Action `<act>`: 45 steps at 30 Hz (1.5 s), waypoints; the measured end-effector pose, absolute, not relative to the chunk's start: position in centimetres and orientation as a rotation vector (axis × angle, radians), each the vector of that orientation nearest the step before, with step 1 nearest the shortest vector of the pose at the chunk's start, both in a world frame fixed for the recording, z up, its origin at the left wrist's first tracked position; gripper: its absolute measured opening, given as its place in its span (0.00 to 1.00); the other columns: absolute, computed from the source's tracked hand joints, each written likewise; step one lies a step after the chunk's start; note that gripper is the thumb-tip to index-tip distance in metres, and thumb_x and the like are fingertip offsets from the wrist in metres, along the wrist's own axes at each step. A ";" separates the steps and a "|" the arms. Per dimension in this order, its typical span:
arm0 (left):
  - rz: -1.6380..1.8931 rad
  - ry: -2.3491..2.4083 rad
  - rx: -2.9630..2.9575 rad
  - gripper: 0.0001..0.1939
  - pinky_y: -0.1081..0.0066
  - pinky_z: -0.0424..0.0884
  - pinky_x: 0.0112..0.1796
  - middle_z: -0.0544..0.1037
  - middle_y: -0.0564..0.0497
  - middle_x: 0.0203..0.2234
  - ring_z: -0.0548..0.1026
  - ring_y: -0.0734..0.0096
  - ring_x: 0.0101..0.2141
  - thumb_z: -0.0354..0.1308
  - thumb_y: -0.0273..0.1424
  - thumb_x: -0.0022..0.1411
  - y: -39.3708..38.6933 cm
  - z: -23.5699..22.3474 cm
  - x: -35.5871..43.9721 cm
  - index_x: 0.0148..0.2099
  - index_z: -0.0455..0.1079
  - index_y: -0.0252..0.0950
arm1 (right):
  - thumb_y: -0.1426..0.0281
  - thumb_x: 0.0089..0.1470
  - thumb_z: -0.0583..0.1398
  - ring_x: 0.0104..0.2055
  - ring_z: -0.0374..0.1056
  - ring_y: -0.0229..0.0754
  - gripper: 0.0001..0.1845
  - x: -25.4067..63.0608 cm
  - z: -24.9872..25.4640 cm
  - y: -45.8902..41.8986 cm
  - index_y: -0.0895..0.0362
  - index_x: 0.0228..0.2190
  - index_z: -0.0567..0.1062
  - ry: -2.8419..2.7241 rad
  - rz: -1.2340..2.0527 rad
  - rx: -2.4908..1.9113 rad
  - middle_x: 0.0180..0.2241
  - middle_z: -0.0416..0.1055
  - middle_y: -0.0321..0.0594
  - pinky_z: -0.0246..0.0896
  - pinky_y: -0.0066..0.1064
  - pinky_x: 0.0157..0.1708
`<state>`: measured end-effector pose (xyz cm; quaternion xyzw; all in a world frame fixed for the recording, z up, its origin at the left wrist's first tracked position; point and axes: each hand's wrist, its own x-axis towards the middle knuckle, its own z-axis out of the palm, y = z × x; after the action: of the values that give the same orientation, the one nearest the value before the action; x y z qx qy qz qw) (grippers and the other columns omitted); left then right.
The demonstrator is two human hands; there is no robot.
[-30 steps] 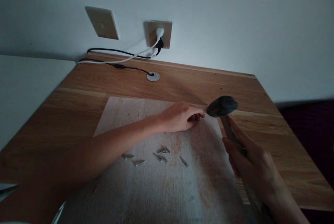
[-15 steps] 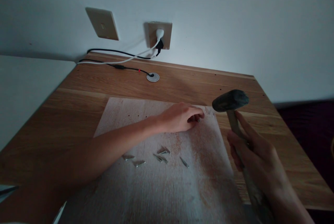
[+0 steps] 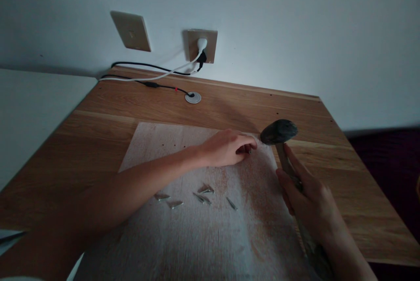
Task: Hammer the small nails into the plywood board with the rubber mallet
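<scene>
Head view: the two hands are apart. Right hand [image 3: 310, 200] wrapped around the handle of a hammer [image 3: 279, 132], its head near the board's far right corner, just beside the left fingertips. Left hand [image 3: 226, 148] over the board [image 3: 229, 237], fingers curled; cannot tell whether they grip anything. Loose nails [image 3: 198, 197] lie on the board, nearer the camera. Board lies flat on a wooden desk [image 3: 337, 185].

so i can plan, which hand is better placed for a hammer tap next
Probably the right hand: it grips the hammer, its head near the far right corner of the board. The left hand, low at the board, holds no hammer.
</scene>
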<state>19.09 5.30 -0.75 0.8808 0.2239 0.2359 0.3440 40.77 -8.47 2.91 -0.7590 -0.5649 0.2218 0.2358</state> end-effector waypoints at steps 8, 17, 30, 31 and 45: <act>0.610 0.587 2.296 0.15 0.67 0.72 0.44 0.86 0.48 0.42 0.83 0.65 0.43 0.60 0.18 0.65 5.3 -0.8 19.0 0.51 0.78 0.36 | 0.48 0.64 0.56 0.12 0.64 0.43 0.47 41.1 3.4 -8.4 0.58 0.76 0.62 -1.515 0.752 -2.101 0.10 0.62 0.24 0.58 0.33 0.16; 0.637 0.569 2.275 0.16 0.68 0.73 0.45 0.87 0.48 0.43 0.84 0.65 0.44 0.61 0.18 0.66 5.3 -1.0 19.0 0.52 0.78 0.36 | 0.52 0.68 0.57 0.11 0.63 0.41 0.41 41.4 3.1 -10.5 0.56 0.75 0.64 -1.606 0.649 -2.016 0.12 0.63 0.24 0.57 0.29 0.13; 0.640 0.555 2.226 0.14 0.70 0.74 0.43 0.87 0.48 0.42 0.84 0.67 0.42 0.61 0.17 0.65 5.4 -1.0 19.1 0.50 0.78 0.35 | 0.53 0.63 0.54 0.12 0.66 0.48 0.45 40.8 4.3 -8.4 0.68 0.72 0.67 -1.766 0.430 -2.112 0.10 0.61 0.29 0.56 0.34 0.20; 0.639 0.559 2.228 0.14 0.70 0.74 0.43 0.87 0.48 0.42 0.84 0.67 0.42 0.60 0.17 0.65 5.3 -1.0 19.0 0.50 0.78 0.35 | 0.53 0.62 0.53 0.13 0.67 0.49 0.45 40.8 4.4 -8.3 0.67 0.72 0.68 -1.751 0.427 -2.142 0.10 0.61 0.29 0.56 0.35 0.20; 0.626 0.601 2.229 0.14 0.69 0.74 0.42 0.87 0.49 0.39 0.84 0.67 0.40 0.61 0.17 0.64 5.3 -0.8 19.0 0.47 0.79 0.36 | 0.51 0.65 0.55 0.13 0.66 0.46 0.45 41.1 4.0 -7.7 0.62 0.74 0.65 -1.690 0.518 -2.130 0.12 0.61 0.27 0.59 0.35 0.21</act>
<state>19.01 5.29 -0.78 0.8672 0.2340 0.2434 0.3660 41.07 -7.69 3.96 -0.7562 -0.6000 0.1838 0.1857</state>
